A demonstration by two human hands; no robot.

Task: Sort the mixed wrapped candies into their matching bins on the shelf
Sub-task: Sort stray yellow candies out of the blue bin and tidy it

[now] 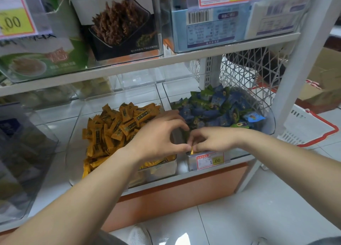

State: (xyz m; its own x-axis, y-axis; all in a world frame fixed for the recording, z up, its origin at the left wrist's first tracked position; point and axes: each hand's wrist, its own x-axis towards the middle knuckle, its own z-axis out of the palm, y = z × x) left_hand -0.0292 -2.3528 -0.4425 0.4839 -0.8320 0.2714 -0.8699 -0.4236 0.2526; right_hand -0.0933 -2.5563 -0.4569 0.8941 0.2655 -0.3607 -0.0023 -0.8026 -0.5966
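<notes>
Two clear bins stand side by side on the low shelf. The left bin [73, 145] holds a heap of orange-yellow wrapped candies [118, 126]. The right bin [269, 119] holds blue and green wrapped candies [214, 108]. My left hand [158, 139] and my right hand [212, 139] meet over the front of the right bin, fingertips touching. Between their fingertips shows a small orange-yellow candy [191, 150]; my right hand's fingers pinch it, and my left thumb and forefinger close on the same spot. Most of that candy is hidden by the fingers.
A price tag reading 1.00 [210, 160] hangs on the right bin's front. Above, the upper shelf [166, 62] carries clear bins with snack packets. A white basket with red handle [310, 128] sits on the floor at right, a cardboard box [324, 82] behind it.
</notes>
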